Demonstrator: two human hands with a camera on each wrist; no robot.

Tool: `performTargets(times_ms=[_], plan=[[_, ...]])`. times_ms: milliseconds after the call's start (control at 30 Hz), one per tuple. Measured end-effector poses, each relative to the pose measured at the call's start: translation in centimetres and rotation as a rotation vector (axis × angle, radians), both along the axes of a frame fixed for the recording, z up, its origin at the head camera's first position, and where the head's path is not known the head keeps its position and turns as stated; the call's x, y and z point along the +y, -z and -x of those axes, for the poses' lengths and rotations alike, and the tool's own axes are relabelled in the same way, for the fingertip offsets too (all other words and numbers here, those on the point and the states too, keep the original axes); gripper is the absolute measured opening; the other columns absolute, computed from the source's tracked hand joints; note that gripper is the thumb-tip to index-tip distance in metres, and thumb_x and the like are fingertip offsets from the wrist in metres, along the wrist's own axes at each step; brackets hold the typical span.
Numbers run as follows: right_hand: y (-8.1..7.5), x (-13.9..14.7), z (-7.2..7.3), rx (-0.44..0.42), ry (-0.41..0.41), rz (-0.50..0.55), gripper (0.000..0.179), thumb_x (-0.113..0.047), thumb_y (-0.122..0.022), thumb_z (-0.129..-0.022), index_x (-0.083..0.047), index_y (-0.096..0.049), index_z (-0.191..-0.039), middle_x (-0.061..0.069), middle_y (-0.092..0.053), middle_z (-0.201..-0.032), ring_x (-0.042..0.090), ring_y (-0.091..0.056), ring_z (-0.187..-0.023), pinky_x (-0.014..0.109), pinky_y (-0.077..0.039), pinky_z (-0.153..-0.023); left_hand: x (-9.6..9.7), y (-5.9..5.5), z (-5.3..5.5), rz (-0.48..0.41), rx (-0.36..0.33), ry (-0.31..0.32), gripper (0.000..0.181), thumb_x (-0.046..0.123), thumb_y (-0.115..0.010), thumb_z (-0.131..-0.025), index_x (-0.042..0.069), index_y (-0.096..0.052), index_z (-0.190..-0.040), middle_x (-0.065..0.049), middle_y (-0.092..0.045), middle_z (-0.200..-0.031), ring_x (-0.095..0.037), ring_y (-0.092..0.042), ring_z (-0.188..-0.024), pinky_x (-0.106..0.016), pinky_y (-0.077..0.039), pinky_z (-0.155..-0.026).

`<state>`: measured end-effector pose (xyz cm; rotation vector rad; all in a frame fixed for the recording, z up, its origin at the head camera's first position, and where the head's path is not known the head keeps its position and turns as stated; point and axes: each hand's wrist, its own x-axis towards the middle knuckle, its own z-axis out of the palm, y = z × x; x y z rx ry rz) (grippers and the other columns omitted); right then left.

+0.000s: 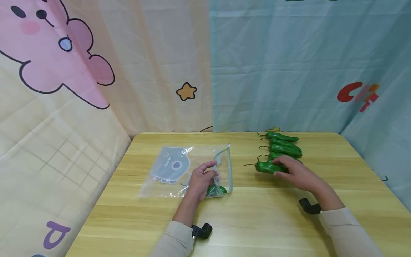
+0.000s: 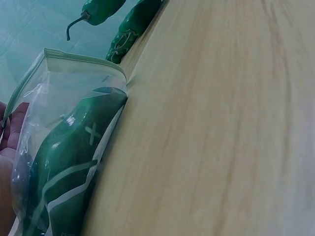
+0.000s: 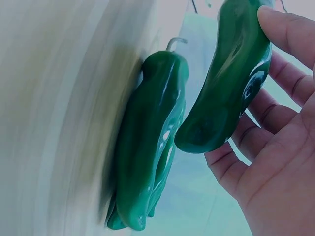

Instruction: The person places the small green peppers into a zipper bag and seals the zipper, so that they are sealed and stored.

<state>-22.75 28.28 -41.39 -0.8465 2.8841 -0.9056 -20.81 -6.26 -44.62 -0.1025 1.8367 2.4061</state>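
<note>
My right hand [image 1: 297, 173] grips a glossy green chili pepper [image 1: 264, 167] between thumb and fingers. In the right wrist view this pepper [image 3: 231, 73] hangs above the table, apart from other green peppers [image 3: 147, 132] lying there. My left hand [image 1: 199, 181] holds the opening of a clear zip bag [image 1: 200, 153] at its right end; part of the fingers is behind the plastic. Inside the bag, near its mouth, lies a green pepper [image 2: 74, 132], partly covered by the hand in the head view. The bag lies flat with a printed grey cartoon figure.
Several more green peppers [image 1: 285, 148] lie in a row at the back right, stems to the left. The wooden table [image 1: 257, 225] ends at a hanging cloth [image 1: 276, 71] behind. A dark wrist camera [image 1: 203, 231] sits on the left wrist, another [image 1: 309, 206] on the right.
</note>
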Motion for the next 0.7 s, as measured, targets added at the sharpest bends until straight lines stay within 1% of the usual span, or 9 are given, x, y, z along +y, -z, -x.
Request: performTargets(times_ms=[33,100,233,367,467,600,700], plan=[[-0.1,-0.1,-0.1,0.006,-0.004,0.000,0.034,-0.013,-0.071,-0.092,-0.004,-0.059,-0.122,0.007,-0.060,-0.116,0.024,-0.057,-0.104,0.047,-0.051,-0.084,0.0,0.0,0.0,0.002,-0.002,0.001,0.047,-0.005,-0.060,-0.086,-0.004,-0.058,-0.133,-0.028,-0.062,-0.107,-0.016,-0.064,-0.070,-0.026,-0.058,-0.067],[-0.1,-0.4,-0.1,0.019,-0.016,-0.002,0.034,-0.014,-0.072,-0.092,-0.005,-0.059,-0.122,0.005,-0.060,-0.115,0.022,-0.057,-0.102,0.045,-0.051,-0.083,0.1,-0.1,0.0,0.001,-0.003,-0.002,0.047,-0.005,-0.060,-0.086,-0.004,-0.058,-0.133,-0.026,-0.062,-0.106,-0.016,-0.064,-0.070,-0.026,-0.058,-0.067],[0.0,-1.1,-0.1,0.048,-0.040,-0.008,0.034,-0.016,-0.073,-0.091,-0.008,-0.059,-0.121,0.002,-0.059,-0.113,0.018,-0.056,-0.099,0.042,-0.052,-0.081,0.1,-0.1,0.0,0.001,0.001,-0.003,0.047,-0.005,-0.060,-0.086,-0.005,-0.057,-0.133,-0.021,-0.063,-0.101,-0.015,-0.064,-0.070,-0.025,-0.057,-0.067],[-0.1,-1.8,0.0,0.062,-0.071,0.011,0.033,-0.015,-0.073,-0.090,-0.007,-0.060,-0.120,0.002,-0.060,-0.112,0.018,-0.056,-0.098,0.042,-0.052,-0.080,0.2,-0.1,0.1,0.000,0.001,0.001,0.047,-0.006,-0.059,-0.086,-0.006,-0.057,-0.133,-0.019,-0.063,-0.099,-0.016,-0.064,-0.070,-0.025,-0.057,-0.067],[-0.3,-2.5,0.2,0.062,-0.101,0.018,0.032,-0.015,-0.072,-0.092,-0.006,-0.060,-0.120,0.003,-0.060,-0.113,0.019,-0.057,-0.099,0.043,-0.052,-0.081,0.2,0.0,0.1,0.000,-0.009,-0.007,0.047,-0.006,-0.059,-0.086,-0.005,-0.057,-0.133,-0.017,-0.064,-0.097,-0.016,-0.064,-0.070,-0.026,-0.058,-0.067],[-0.5,-3.3,0.3,0.048,-0.109,0.005,0.031,-0.017,-0.071,-0.093,-0.006,-0.060,-0.120,0.004,-0.060,-0.113,0.020,-0.056,-0.099,0.043,-0.052,-0.082,0.1,-0.1,0.1,0.008,-0.019,-0.014,0.047,-0.005,-0.060,-0.086,-0.003,-0.059,-0.133,-0.016,-0.064,-0.096,-0.016,-0.064,-0.070,-0.026,-0.058,-0.067],[-0.5,-3.8,0.3,0.043,-0.098,-0.003,0.032,-0.015,-0.072,-0.092,-0.006,-0.061,-0.120,0.004,-0.060,-0.113,0.020,-0.057,-0.099,0.044,-0.052,-0.082,0.1,-0.1,0.1,0.005,-0.016,-0.008,0.047,-0.005,-0.060,-0.087,-0.003,-0.058,-0.133,-0.017,-0.064,-0.097,-0.016,-0.064,-0.070,-0.026,-0.058,-0.067]])
